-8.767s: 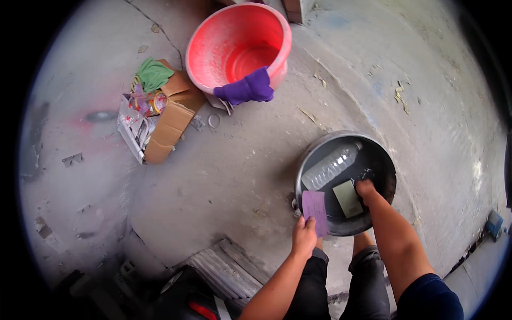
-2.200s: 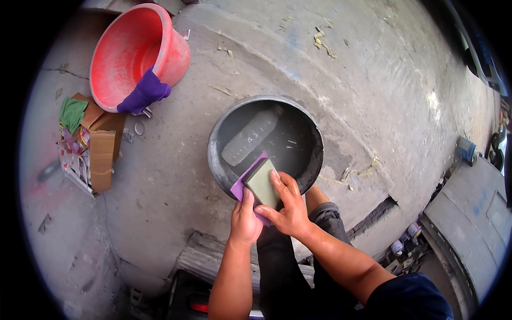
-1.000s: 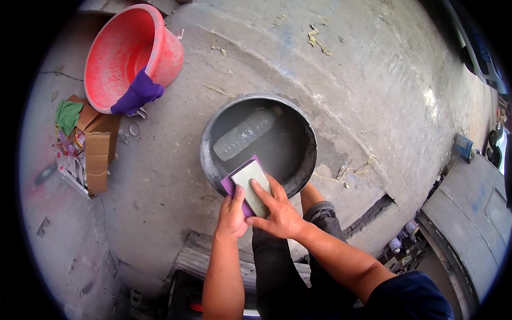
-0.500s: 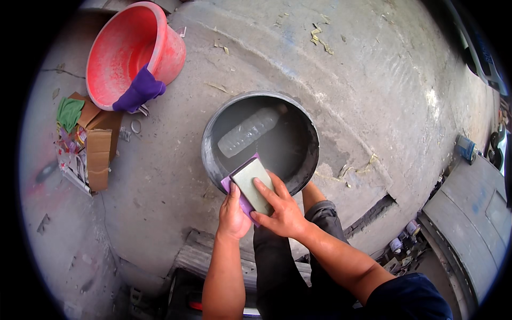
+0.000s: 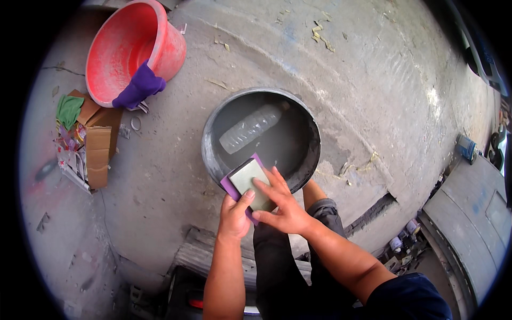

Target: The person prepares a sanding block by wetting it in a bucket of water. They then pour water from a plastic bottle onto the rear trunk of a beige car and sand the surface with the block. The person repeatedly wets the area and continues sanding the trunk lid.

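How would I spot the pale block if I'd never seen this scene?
Start at the round dark basin holding a clear plastic bottle. At its near side, the left hand and right hand hold a pale grey-green rectangular block. Unlike the thin purple sheet beneath it, the block is thick, with a dark side edge.

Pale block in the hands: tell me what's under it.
Under the pale block, a purple sheet shows past its edges. The block, left hand and right hand cover the rest; the sheet's underside is hidden.

Rough grey concrete floor [image 5: 373, 80], stained and scuffed, in pale light
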A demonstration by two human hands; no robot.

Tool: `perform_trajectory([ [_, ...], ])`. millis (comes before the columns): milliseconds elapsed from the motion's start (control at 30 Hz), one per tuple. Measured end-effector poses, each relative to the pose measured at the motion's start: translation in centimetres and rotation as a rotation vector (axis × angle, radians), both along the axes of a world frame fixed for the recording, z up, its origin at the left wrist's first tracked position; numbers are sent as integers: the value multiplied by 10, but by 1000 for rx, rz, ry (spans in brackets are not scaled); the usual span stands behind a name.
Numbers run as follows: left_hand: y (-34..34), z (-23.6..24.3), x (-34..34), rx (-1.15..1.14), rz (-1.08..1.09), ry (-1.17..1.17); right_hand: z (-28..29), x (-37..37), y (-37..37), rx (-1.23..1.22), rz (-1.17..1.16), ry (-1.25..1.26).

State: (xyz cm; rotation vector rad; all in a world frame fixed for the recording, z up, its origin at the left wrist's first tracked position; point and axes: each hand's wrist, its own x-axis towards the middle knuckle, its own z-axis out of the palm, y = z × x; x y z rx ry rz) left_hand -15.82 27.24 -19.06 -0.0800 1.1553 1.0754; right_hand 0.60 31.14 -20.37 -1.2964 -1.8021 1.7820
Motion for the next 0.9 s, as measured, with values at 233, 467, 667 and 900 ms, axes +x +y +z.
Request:
perform_trajectory([
  [233,-3,-4,-17,-4,-90,-59,-27,7,30,-885,-331,252],
  [467,-3,-25,2,-66,-462,487,1,-9,15,-49,-161,-170],
  [667,24,-28,34,-401,-674,586,-5,-14,-2,303,-59,-371],
  [900,43,-18,33,-211,-445,401,-43,20,23,-828,-550,334],
])
